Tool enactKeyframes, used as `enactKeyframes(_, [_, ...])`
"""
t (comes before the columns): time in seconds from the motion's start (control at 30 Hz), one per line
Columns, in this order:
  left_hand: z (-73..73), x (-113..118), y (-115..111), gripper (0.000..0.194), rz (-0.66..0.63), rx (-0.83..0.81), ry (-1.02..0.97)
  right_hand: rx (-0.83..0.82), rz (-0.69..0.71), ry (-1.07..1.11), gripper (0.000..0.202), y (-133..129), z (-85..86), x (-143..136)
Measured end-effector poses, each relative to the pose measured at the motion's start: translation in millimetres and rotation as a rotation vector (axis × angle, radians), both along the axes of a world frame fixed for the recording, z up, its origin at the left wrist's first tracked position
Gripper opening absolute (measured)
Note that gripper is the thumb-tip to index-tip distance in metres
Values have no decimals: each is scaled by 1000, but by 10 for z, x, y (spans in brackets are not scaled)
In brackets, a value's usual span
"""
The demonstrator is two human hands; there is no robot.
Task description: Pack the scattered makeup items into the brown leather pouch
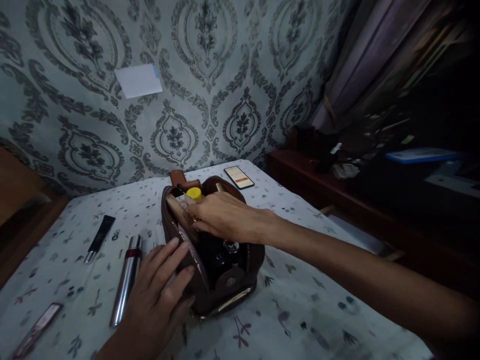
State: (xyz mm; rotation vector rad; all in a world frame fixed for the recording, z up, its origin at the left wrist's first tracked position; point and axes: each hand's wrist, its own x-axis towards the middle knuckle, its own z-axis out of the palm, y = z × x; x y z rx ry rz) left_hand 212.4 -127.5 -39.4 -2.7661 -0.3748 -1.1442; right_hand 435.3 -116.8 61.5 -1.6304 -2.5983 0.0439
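A dark brown zippered bag (225, 295) stands open on the patterned cloth. My right hand (228, 215) reaches into it from the right, its fingers bent down beside a yellow cap (194, 193); what the fingertips touch is hidden. Against the bag's left side rests my left hand (161, 290), fingers spread and holding nothing. Inside the bag are dark items and a clear round stopper (231, 246). Left of my left hand lies a silver tube with a red band (126, 282). Farther left is a small black tube (100, 236), and a slim pinkish item (39, 327) lies at the lower left.
A lit phone (239, 177) lies behind the bag to the right, and a brown leather piece (184, 180) behind it to the left. The cloth-covered surface (300, 295) meets a patterned wall. Dark red furniture (296, 172) with clutter stands at the right.
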Motion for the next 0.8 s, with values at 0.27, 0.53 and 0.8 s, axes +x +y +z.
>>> enactKeyframes(0.27, [-9, -12, -12, 24, -11, -16, -5, -24, -34, 39, 10, -17, -16, 57])
enactKeyframes(0.53, [13, -9, -32, 26, -16, -49, 13, -8, -82, -20, 19, 7, -44, -11])
enactKeyframes(0.8, [7, -7, -33, 28, -14, -46, 2, -14, -130, -42, 25, 92, -42, -61])
